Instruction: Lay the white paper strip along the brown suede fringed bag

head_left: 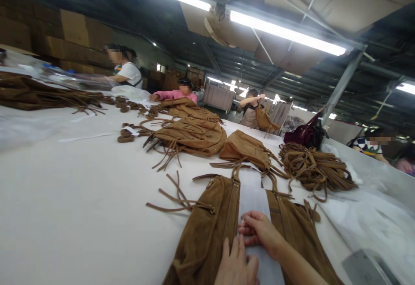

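Observation:
A brown suede handbag (204, 233) lies in front of me, its two looped handles pointing away and fringe cords spread at its sides. Down its middle runs a white paper-like strip (254, 194), passing between the handles. My left hand (235, 263) rests with outstretched fingers on the bag and the strip's left edge. Just beyond it, my right hand (259, 231) is curled in a pinch over the strip. At its fingertips is a small shiny, clear bit, too small to name.
More brown bags (194, 136) and a smaller one (244, 146) lie beyond. A heap of brown straps (314, 166) is to the right, near a dark red bag (306, 131). Clear plastic (372, 220) covers the right side of the white table (81, 207). Several people work farther off.

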Demonstrator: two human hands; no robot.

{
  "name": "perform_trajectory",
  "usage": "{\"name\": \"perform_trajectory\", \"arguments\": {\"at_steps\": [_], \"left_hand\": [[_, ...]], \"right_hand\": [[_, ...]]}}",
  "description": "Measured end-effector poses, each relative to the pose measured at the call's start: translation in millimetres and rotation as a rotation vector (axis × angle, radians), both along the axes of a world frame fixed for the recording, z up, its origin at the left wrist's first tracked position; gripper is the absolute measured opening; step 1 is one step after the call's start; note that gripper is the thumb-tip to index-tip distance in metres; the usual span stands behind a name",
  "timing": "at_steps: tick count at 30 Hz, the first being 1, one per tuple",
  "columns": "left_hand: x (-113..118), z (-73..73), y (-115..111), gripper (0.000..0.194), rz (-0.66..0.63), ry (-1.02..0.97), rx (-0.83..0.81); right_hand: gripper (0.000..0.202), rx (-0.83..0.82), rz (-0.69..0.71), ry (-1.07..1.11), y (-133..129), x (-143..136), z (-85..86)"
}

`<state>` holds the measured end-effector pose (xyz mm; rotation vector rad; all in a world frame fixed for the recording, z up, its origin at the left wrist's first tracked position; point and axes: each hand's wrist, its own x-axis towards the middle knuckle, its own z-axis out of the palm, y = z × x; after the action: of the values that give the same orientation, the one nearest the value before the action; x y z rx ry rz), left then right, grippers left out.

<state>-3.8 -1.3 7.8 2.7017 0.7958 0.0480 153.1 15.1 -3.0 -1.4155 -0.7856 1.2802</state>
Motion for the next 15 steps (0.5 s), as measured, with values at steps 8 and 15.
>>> {"name": "perform_trajectory", "arguments": {"at_steps": [8,15], "left_hand": [[-1,10.2,-3,0.045,-0.004,0.036,0.078],[0,-3.0,3,0.049,-0.036,0.014,0.112]], "right_hand": [[0.039,0.07,0.025,-0.295,6,-3,2.8],[0.018,0.333,-0.083,-0.788,21,12,-0.7]]}}
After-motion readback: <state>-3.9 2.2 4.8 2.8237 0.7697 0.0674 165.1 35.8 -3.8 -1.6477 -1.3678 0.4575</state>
